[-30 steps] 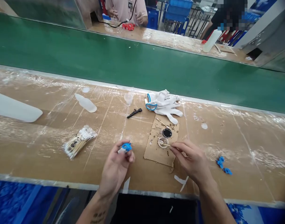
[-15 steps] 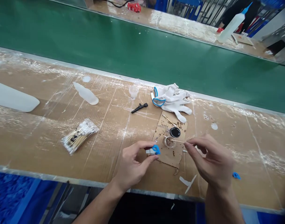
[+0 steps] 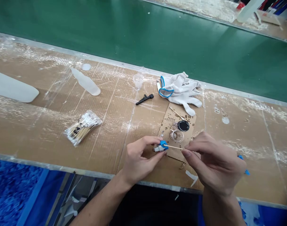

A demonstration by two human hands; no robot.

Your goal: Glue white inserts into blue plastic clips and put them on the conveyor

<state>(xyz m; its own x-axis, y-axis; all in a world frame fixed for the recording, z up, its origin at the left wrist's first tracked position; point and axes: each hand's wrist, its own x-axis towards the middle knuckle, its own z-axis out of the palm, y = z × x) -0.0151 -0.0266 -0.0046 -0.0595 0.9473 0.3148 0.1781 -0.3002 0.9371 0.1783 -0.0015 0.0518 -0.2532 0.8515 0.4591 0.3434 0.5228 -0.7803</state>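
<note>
My left hand pinches a small blue and white plastic part between thumb and fingers, just above the table's front edge. My right hand pinches a thin wooden cotton swab whose tip touches the blue part. Right behind them, on a stained cardboard scrap, stand a small clear cup and a small cup of black liquid. A second swab lies on the scrap near the gloves.
White gloves with blue cuffs lie behind the cups. A black part, a clear cup, a squeeze bottle and a bag of swabs lie to the left. Blue parts show beside my right hand. A green belt runs behind.
My right hand lifted the swab off the clear cup and brought it left to the blue part. My left hand moved right toward it. The view tilted down.
</note>
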